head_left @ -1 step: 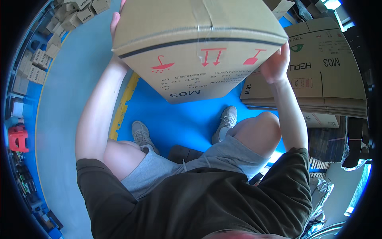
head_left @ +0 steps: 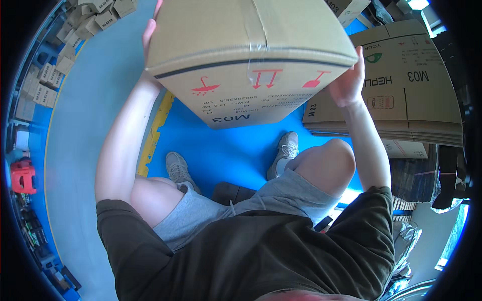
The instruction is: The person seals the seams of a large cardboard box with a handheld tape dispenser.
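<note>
A large brown cardboard box [head_left: 236, 100] fills the upper middle, raised in front of me above the floor. Clear tape runs down its top, and red handling symbols and dark print mark the side facing me. My left hand [head_left: 149, 36] presses on the box's left side, its fingers partly hidden behind the edge. Against the right side rests my right hand [head_left: 349, 83], palm toward the cardboard and fingertips at the upper corner. The box is gripped between both hands.
Flattened cartons [head_left: 396, 90] are stacked at the right, close to my right forearm. A yellow line [head_left: 156, 133] edges the blue floor [head_left: 226, 150]. Several small boxes [head_left: 47, 75] and a red container [head_left: 23, 176] line the far left. Another carton [head_left: 346, 10] stands behind the box.
The box has shifted slightly, its right edge moving a little left and uncovering more of the carton behind. Both hands keep their hold on it.
</note>
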Motion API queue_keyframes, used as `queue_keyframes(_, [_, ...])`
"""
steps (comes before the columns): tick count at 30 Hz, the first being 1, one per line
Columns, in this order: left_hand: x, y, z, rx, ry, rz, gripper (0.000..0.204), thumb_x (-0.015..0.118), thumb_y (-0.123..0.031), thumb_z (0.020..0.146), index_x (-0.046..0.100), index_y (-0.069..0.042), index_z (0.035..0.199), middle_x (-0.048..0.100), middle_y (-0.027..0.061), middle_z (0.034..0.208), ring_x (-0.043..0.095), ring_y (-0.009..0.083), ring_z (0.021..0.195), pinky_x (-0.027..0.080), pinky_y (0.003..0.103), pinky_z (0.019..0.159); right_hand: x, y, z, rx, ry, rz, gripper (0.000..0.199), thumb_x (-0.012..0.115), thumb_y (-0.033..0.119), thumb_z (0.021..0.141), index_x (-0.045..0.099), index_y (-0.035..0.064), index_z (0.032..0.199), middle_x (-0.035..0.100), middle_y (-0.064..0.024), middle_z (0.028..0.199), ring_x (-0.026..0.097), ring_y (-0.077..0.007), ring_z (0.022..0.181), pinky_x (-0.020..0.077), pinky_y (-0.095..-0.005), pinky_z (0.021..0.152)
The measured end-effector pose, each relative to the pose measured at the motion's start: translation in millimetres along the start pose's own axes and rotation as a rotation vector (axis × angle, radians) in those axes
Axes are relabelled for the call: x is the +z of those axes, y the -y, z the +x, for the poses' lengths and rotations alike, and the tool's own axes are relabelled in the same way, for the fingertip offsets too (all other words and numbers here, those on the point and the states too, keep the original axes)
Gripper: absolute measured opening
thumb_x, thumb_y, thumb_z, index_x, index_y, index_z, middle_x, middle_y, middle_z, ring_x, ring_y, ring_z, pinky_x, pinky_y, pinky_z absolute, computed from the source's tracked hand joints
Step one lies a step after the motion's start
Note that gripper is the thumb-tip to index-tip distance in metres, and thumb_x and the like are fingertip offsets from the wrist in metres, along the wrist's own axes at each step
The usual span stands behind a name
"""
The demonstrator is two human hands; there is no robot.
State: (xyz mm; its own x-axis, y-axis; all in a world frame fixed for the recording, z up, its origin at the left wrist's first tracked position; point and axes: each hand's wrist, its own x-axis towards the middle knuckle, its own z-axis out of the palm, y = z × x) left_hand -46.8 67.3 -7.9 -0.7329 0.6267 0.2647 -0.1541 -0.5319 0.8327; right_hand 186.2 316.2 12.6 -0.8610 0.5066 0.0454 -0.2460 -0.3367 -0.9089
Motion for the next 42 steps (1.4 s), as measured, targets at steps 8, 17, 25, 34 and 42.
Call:
queue_keyframes(8, [-45, 45, 1, -0.010, 0.241, 0.115, 0.066, 0.038, -0.039, 0.097, 0.016, -0.011, 0.153, 0.026, 0.0129, 0.154, 0.029, 0.0265, 0.141, 0.028, 0.044, 0.115, -47, -44, -14, 0.109, 0.174, -0.366, 0.079, 0.059, 0.035, 0.091, 0.012, 0.0163, 0.152, 0.032, -0.0139, 0.145, 0.039, -0.0297, 0.132, 0.0319, -0.0475, 0.110])
queue_keyframes(17, [-13, -49, -48, 0.441, 0.398, 1.576, 0.054, 0.057, -0.044, 0.089, 0.056, -0.008, 0.129, 0.049, 0.0191, 0.136, 0.049, 0.0318, 0.127, 0.040, 0.047, 0.104, -44, -32, -26, -0.424, 0.169, -1.003, 0.051, 0.058, 0.019, 0.097, 0.036, 0.0029, 0.140, 0.043, -0.0193, 0.142, 0.043, -0.0298, 0.133, 0.0354, -0.0418, 0.109])
queue_keyframes(25, [19, 14, -88, 0.501, 0.355, 2.041, 0.088, 0.076, -0.061, 0.069, 0.052, -0.003, 0.131, 0.048, 0.0198, 0.135, 0.045, 0.0413, 0.126, 0.033, 0.057, 0.107, -2, -10, -74, -1.079, 0.166, -1.548, 0.034, 0.069, 0.007, 0.086, 0.055, -0.0005, 0.116, 0.054, -0.0183, 0.125, 0.057, -0.0277, 0.115, 0.0481, -0.0389, 0.097])
queue_keyframes(34, [8, 18, -84, 0.720, 0.446, 1.930, 0.086, 0.084, -0.047, 0.062, 0.051, -0.016, 0.134, 0.049, 0.0159, 0.133, 0.047, 0.0400, 0.123, 0.037, 0.057, 0.105, -174, -42, -238, -0.531, -0.808, -1.661, 0.031, 0.062, 0.001, 0.088, 0.050, -0.0025, 0.116, 0.050, -0.0174, 0.117, 0.059, -0.0294, 0.105, 0.0486, -0.0398, 0.094])
queue_keyframes(42, [20, 27, -96, 0.655, 0.603, 1.922, 0.088, 0.070, -0.058, 0.075, 0.035, -0.021, 0.147, 0.034, 0.0108, 0.150, 0.037, 0.0351, 0.134, 0.028, 0.057, 0.111, -221, -157, -498, 0.681, -1.567, -1.709, 0.048, 0.061, 0.024, 0.092, 0.044, -0.0001, 0.130, 0.046, -0.0228, 0.125, 0.049, -0.0408, 0.115, 0.0397, -0.0490, 0.100])
